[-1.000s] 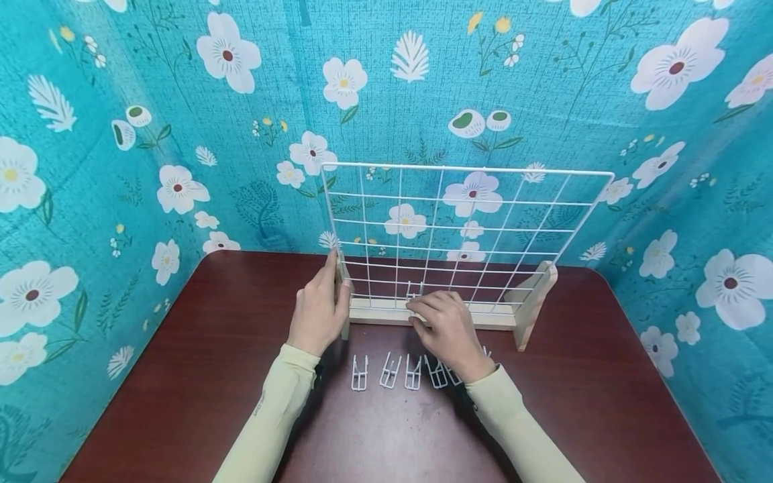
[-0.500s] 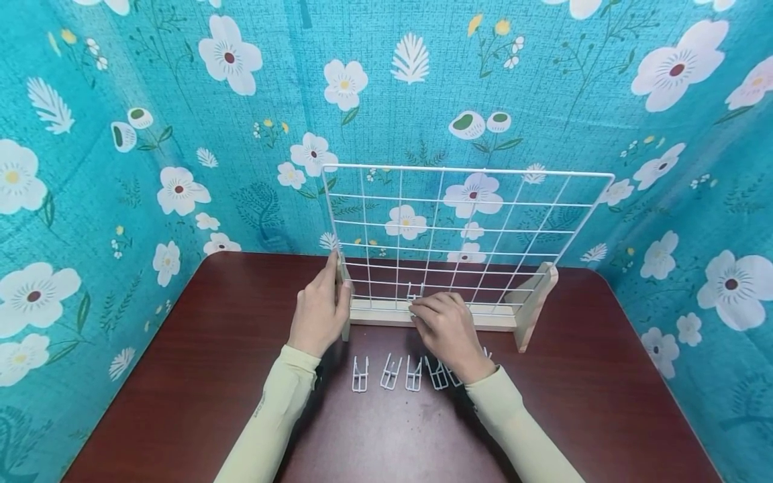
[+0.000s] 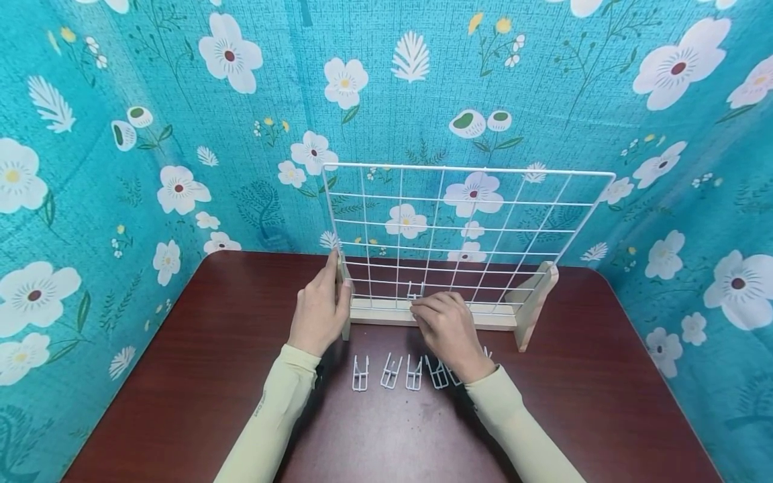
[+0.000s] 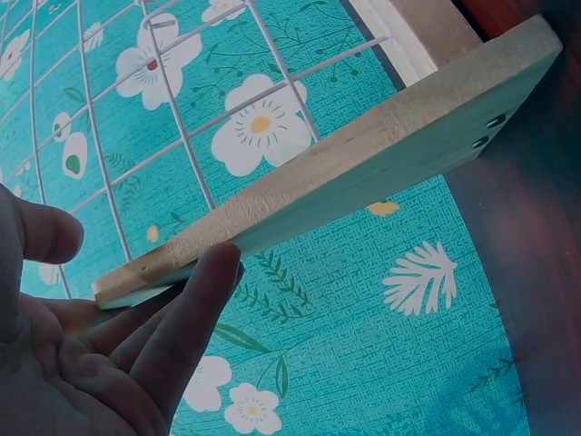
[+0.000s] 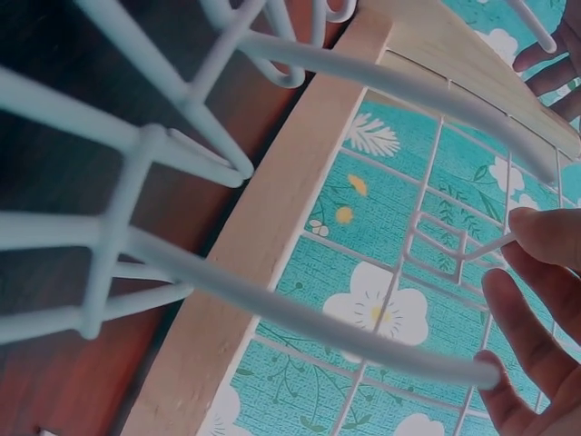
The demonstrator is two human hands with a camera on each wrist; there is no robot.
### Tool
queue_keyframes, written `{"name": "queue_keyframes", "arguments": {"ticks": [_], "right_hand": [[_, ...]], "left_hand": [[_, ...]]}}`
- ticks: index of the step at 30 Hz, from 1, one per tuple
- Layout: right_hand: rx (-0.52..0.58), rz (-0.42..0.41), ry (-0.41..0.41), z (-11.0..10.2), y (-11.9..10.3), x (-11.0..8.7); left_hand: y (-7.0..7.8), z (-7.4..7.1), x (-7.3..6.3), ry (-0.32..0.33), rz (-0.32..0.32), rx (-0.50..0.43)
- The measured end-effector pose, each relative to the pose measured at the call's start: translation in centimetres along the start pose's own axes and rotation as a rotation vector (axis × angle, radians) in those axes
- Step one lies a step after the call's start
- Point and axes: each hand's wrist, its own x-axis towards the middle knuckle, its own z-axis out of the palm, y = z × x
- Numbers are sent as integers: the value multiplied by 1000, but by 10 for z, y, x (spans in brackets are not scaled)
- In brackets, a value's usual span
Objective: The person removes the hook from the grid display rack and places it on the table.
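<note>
A white wire grid (image 3: 427, 228) stands upright in a pale wooden stand (image 3: 386, 314). My left hand (image 3: 320, 308) grips the stand's left side panel (image 4: 300, 182), its straight fingers along the outer face and the thumb on the other side. Low on the grid, left of its middle, a white wire hook (image 5: 461, 250) sits against the wires. My right hand (image 3: 445, 325) pinches that hook's prong between thumb and fingertips, and its fingers partly cover the hook in the head view.
Several more white wire hooks, among them the leftmost hook (image 3: 359, 373), lie in a row in front of the stand, some partly behind the right wrist. A dark red table (image 3: 229, 349) carries everything. Behind it hangs a turquoise flowered curtain (image 3: 386, 121).
My right fingertips have shifted very slightly to the right along the hook. The left hand, the grid and the hooks on the table stay in place.
</note>
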Motion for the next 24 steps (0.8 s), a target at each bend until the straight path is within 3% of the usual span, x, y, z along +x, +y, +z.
{"name": "queue_keyframes", "arguments": {"ticks": [10, 18, 24], "right_hand": [[32, 15, 58, -6, 0, 2], [37, 28, 52, -8, -2, 3], [44, 2, 98, -7, -2, 5]], "left_hand": [[1, -1, 0, -10, -3, -2], [0, -1, -1, -6, -1, -2], [0, -1, -1, -5, -7, -5]]}}
